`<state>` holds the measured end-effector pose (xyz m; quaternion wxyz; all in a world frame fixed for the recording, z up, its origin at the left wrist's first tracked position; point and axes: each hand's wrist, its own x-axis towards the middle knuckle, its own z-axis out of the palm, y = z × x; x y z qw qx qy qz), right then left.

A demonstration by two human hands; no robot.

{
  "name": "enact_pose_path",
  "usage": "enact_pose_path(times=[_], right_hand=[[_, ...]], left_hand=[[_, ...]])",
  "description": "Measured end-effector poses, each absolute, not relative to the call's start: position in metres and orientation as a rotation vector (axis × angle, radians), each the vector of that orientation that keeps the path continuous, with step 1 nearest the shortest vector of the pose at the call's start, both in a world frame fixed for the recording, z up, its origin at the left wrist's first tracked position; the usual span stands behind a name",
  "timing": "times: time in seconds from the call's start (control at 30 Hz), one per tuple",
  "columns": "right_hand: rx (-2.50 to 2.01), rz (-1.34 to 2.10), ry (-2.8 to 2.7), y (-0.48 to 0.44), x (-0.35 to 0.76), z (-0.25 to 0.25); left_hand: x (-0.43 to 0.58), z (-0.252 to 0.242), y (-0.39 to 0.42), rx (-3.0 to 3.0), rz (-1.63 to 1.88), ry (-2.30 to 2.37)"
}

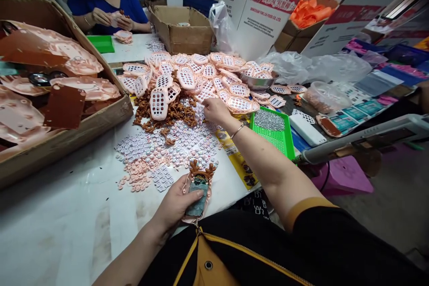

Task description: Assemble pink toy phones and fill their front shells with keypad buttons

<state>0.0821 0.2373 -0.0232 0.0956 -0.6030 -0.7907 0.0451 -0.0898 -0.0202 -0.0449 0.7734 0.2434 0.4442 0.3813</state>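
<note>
My left hand point(179, 199) is wrapped round a pink toy phone housing point(208, 196), its thumb lying on the grey-green inside. Brown antlers point(202, 169) stick up from the housing's top, with a circuit board and wires just beneath them. My right hand point(215, 111) is stretched out over small white button pieces point(201, 132), at the edge of a heap of pink phone front shells point(187, 78). Its fingers are curled together, and whatever lies between them is hidden. Left of that hand is a pile of loose brown antler pieces point(167, 111).
A cardboard box point(110, 129) of pink shells and brown boards stands at left. Green tray point(290, 140) with screws lies right of my forearm, near a grey metal arm point(362, 140). Across the table a person point(134, 6) in blue handles a pink part. Another carton point(181, 42) stands behind.
</note>
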Motion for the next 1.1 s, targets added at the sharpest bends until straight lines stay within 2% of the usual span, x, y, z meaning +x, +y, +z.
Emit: enact_pose_path(times=[0.2,0.47,0.7,0.93,1.1], right_hand=[[-1.697,0.242,-2.456,0.234,0.076,-0.027],[-1.742,0.225,-2.056,0.253,0.09,-0.019],[-1.807,0.377,-2.009,0.273,0.105,-0.021],[-1.889,0.047,-2.046,0.266,0.096,-0.001],[-1.708,0.054,-2.114,0.273,0.078,0.013]], left_hand=[[-0.091,-0.046,-0.021,0.511,0.822,0.955],[-0.09,-0.045,-0.021,0.515,0.834,0.948],[-0.09,-0.045,-0.02,0.533,0.839,0.919],[-0.09,-0.046,-0.02,0.487,0.848,0.91],[-0.09,-0.049,-0.019,0.465,0.846,0.899]])
